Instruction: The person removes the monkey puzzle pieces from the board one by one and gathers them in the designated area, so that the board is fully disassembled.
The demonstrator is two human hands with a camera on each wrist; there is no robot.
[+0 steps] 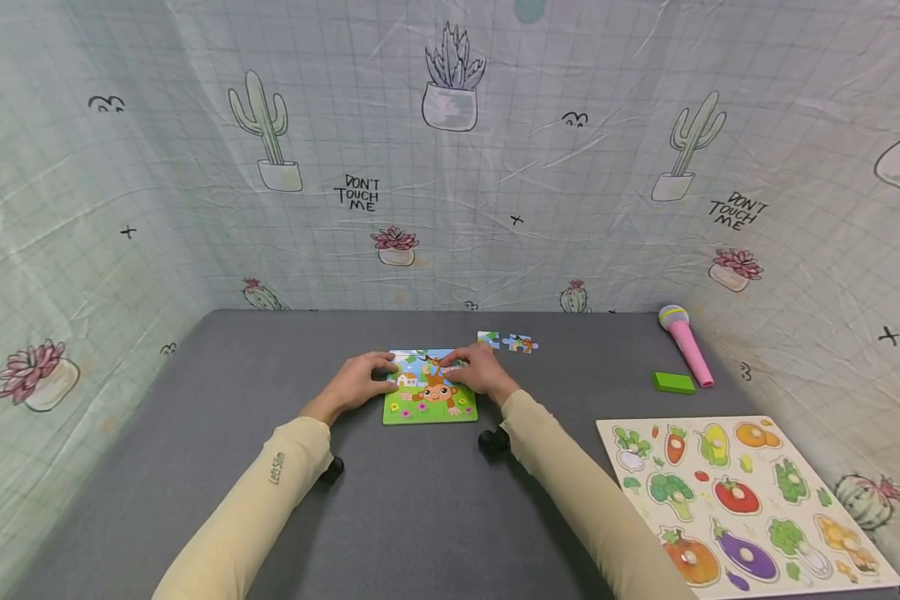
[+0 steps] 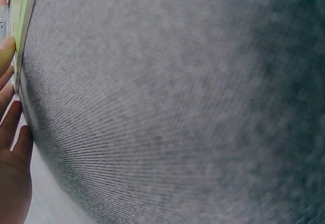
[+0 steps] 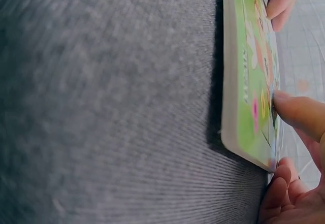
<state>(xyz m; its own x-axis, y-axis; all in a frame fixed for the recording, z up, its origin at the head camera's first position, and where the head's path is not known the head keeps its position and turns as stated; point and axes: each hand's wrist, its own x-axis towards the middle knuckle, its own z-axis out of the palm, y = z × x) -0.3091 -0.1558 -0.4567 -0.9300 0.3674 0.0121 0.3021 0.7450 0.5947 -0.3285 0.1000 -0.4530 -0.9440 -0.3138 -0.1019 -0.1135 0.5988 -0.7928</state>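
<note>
A jigsaw puzzle board point(image 1: 420, 412) with a green border and a cartoon monkey picture lies flat on the grey table. My left hand point(image 1: 356, 382) holds its left edge, thumb and forefinger apart along the side. In the left wrist view the board's edge point(image 2: 20, 36) meets that thumb. My right hand point(image 1: 480, 371) lies over the upper right of the picture, thumb and fingertips down on it; whether a piece is between them is hidden. The right wrist view shows the right thumb point(image 3: 299, 113) touching the board's face. Two loose puzzle pieces point(image 1: 521, 343) lie just beyond this hand.
On the right lies a vegetable peg board point(image 1: 701, 521). Behind it are a green block point(image 1: 672, 382) and a pink toy microphone point(image 1: 690, 350). A cactus-print cloth point(image 1: 450, 250) rises at the table's back and sides.
</note>
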